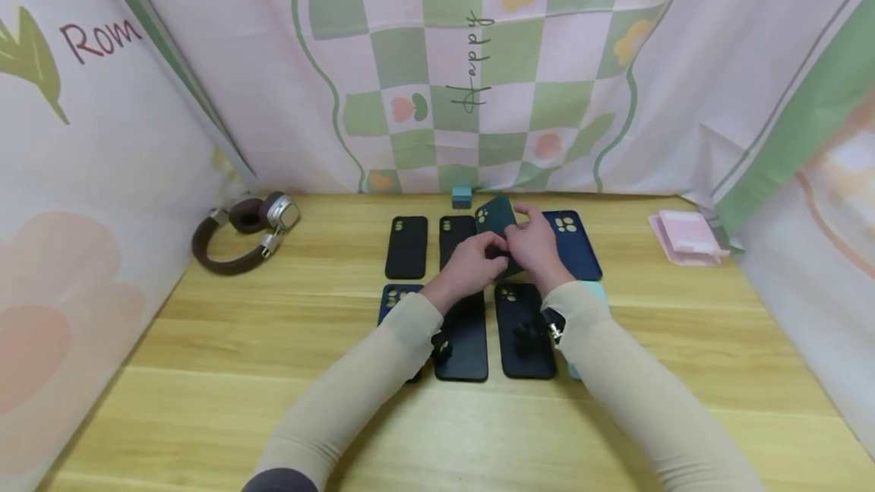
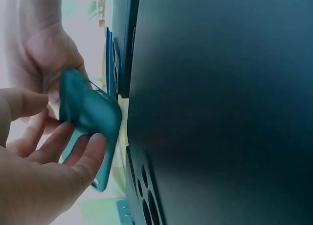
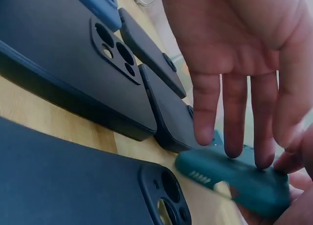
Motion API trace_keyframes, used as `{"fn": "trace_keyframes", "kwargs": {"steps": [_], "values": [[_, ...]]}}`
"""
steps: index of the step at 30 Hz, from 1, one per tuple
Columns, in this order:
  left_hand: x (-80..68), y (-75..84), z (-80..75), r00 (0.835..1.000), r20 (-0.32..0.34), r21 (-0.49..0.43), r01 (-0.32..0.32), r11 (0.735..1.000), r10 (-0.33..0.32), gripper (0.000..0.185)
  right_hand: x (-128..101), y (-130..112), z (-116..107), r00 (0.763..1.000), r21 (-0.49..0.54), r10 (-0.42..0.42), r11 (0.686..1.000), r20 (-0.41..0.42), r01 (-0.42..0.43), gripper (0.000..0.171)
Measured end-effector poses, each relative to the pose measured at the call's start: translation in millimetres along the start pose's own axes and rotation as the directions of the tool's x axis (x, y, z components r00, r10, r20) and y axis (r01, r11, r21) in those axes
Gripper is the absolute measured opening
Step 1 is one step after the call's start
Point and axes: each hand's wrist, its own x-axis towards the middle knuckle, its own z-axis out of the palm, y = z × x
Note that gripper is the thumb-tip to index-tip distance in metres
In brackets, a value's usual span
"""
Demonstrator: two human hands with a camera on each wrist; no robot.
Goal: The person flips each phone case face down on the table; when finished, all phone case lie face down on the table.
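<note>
A dark green phone case [image 1: 497, 215] with camera holes is tilted up above the table's back row of cases. My right hand [image 1: 535, 245] holds its right side; several of those fingers rest along its edge in the right wrist view. My left hand [image 1: 472, 268] holds the lower end, its fingertips on the green case [image 2: 93, 112] in the left wrist view and its thumb apart there. Below the hands lie a black phone case [image 1: 454, 238], partly covered by my left hand, and a dark blue phone case [image 1: 579, 249], partly behind my right hand.
More phone cases lie in two rows: a black one [image 1: 406, 253], a long black one [image 1: 461, 348], another black one [image 1: 522, 340], a navy one [image 1: 395, 296] and a light turquoise one [image 1: 596, 291]. Headphones [image 1: 225, 266], a small teal block [image 1: 462, 197] and a pink object [image 1: 687, 230] stand around them.
</note>
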Motion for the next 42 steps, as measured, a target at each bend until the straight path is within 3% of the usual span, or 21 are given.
{"fn": "trace_keyframes", "kwargs": {"steps": [6,12,18,26,36,42], "values": [[0.3,-2.6,-0.7,0.999,-0.02,0.023,0.031,0.999,-0.03,0.017,-1.8,1.1,-7.0,0.999,0.048,-0.008,0.999,-0.042,0.01,0.052],[1.7,-4.0,-1.4,0.991,-0.104,-0.011,0.088,0.996,-0.088,0.018,-0.9,-2.2,-11.7,0.997,0.081,-0.012,0.997,-0.07,0.018,0.049],[5.3,-8.2,-0.8,0.984,-0.127,-0.053,0.119,0.991,-0.125,0.019,-2.8,-3.5,-9.7,0.997,0.115,-0.008,0.993,-0.074,0.016,0.047],[7.1,-6.7,-1.8,0.978,-0.094,-0.103,0.179,0.978,-0.188,0.026,-3.7,4.1,-7.4,0.996,0.004,0.037,0.999,-0.084,-0.037,0.048],[10.1,-9.5,-4.6,0.97,-0.003,-0.149,0.24,0.959,-0.244,0.035,-5.3,10.7,-11.4,0.994,-0.192,0.101,0.977,0.053,-0.089,0.061],[12.7,-9.8,-7.2,0.971,0.036,-0.139,0.239,0.961,-0.236,0.038,-6.6,10.4,-12.8,0.989,-0.218,0.102,0.973,0.106,-0.077,0.063]]}}
